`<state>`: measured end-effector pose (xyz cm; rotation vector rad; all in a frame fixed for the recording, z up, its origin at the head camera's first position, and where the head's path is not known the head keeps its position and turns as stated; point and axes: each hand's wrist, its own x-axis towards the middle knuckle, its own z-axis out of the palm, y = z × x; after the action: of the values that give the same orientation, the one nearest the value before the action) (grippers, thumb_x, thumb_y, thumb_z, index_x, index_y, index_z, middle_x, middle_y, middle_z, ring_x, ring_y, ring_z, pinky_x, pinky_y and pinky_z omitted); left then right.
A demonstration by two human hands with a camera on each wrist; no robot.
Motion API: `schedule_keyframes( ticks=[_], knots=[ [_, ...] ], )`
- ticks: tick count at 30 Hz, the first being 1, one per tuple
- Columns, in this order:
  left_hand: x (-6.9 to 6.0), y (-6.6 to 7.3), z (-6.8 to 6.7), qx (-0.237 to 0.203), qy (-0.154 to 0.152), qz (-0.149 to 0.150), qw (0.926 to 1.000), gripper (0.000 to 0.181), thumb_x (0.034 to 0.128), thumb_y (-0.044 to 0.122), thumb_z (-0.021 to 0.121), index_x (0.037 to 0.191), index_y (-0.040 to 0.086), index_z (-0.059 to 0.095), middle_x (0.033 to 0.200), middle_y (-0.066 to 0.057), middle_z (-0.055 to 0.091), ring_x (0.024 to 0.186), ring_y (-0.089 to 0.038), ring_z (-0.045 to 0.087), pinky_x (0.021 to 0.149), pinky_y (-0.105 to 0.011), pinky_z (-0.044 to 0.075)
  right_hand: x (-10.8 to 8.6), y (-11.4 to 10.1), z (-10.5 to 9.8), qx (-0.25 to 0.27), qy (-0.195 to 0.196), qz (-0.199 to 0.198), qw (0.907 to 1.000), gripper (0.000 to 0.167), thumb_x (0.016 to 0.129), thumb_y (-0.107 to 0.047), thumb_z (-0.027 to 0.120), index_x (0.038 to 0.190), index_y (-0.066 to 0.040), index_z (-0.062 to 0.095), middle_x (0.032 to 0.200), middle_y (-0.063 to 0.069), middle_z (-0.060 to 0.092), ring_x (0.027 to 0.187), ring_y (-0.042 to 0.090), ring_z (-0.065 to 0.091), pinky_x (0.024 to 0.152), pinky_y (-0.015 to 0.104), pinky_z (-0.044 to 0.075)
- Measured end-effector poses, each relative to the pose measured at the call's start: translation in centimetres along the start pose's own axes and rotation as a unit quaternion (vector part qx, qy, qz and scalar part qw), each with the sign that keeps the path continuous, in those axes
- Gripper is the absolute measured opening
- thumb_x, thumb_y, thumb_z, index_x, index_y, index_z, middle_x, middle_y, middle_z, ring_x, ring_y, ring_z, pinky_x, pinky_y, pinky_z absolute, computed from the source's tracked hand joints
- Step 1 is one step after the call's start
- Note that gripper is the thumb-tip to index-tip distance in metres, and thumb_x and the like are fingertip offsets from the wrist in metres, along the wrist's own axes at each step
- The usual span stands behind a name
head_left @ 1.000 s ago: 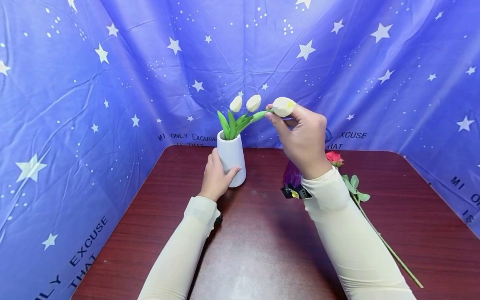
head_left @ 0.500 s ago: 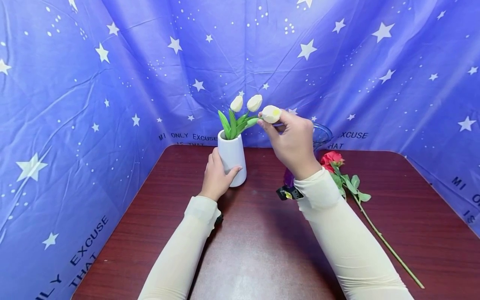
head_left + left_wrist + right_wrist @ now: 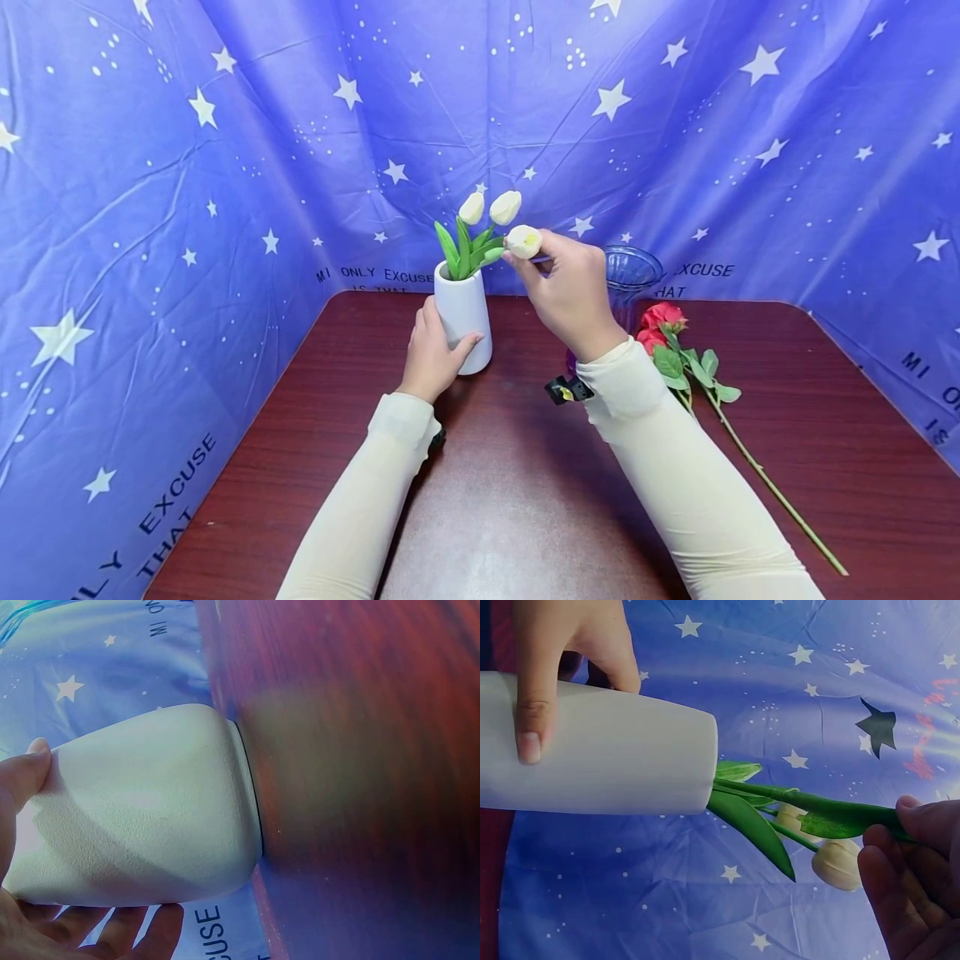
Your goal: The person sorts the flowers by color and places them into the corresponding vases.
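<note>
Two sleeves, the left sleeve (image 3: 341, 508) and the right sleeve (image 3: 690, 483), come in from the lower edge over the dark red table (image 3: 480, 517), and a long rose stem (image 3: 787, 507) lies slantwise at lower right. Just left of centre stands the white vase (image 3: 465, 304), upright, its base on the table; it is probably gripped because a light, narrow piece could tip when a stem is worked at its mouth. The left hand (image 3: 433, 354) is spread about as wide as the vase body, thumb on one side and fingers on the other. The right hand (image 3: 573, 292) is nearly closed, thumb and fingertips pinching a tulip (image 3: 523, 242) just below the bloom, likely for control of its tilt; the right wrist view shows its stem running into the vase mouth. That tulip leans right, while two other tulips (image 3: 506, 207) stand higher in the vase among green leaves (image 3: 447, 248). Right of centre lie red roses (image 3: 663, 317), beside a blue vessel (image 3: 636, 265) partly hidden by the right arm. Behind everything hangs a blue starred curtain (image 3: 300, 100).
</note>
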<state>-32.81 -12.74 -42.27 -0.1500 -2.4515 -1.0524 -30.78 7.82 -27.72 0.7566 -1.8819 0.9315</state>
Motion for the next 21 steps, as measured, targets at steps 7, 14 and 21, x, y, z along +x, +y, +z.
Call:
schedule_keyframes(
  ticks=[7,14,21],
  knots=[
    [0.0,0.1,0.0,0.0,0.001,-0.002,1.0,0.089,0.0892,0.046,0.08,0.152,0.007,0.03,0.13,-0.015,0.051,0.116,-0.035,0.057,0.1,-0.052,0.05,-0.1,0.2,0.8,-0.006,-0.014,0.002,0.9999,0.016,0.086,-0.017,0.086,0.092,-0.005,0.078,0.075,0.006,0.072,0.06,0.017,0.06,0.06,0.034,0.049],
    [-0.1,0.1,0.1,0.001,-0.002,-0.003,1.0,0.089,0.0891,0.047,0.08,0.152,0.008,0.03,0.129,-0.015,0.051,0.115,-0.033,0.057,0.099,-0.051,0.05,-0.4,0.6,1.6,-0.018,-0.028,0.015,0.9993,0.015,0.088,-0.019,0.084,0.091,-0.006,0.078,0.08,0.007,0.076,0.063,0.019,0.065,0.062,0.037,0.052],
    [0.0,0.1,0.0,0.004,0.001,-0.003,1.0,0.089,0.089,0.047,0.08,0.152,0.008,0.03,0.13,-0.015,0.05,0.115,-0.035,0.057,0.1,-0.052,0.05,-0.2,0.7,2.2,-0.017,-0.031,0.025,0.9991,0.015,0.088,-0.019,0.084,0.093,-0.006,0.078,0.084,0.007,0.078,0.069,0.021,0.071,0.065,0.04,0.056]
  ],
)
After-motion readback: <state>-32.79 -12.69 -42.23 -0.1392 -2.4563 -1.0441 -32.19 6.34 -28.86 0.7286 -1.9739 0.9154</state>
